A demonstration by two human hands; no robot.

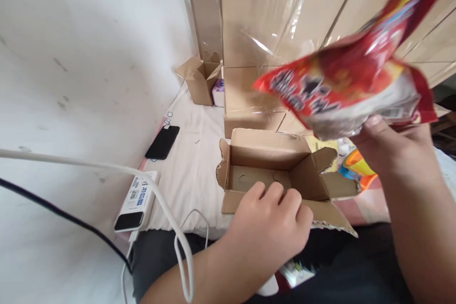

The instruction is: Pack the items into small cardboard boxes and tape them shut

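An opened cardboard box lies in front of me with its flaps folded out; its inside floor is bare. Curled over the box's near edge is my left hand, closed on that side, its fingertips hidden. Up at the right, my right hand grips a red plastic food packet by its lower edge, thumb on the near face. The packet is tilted above the box's right side, slightly blurred, its top end bent upward.
Large stacked cartons under clear film stand behind. A small open carton, purple tissue pack, black phone and white power bank lie left. A white cable crosses the left foreground. An orange packet lies right.
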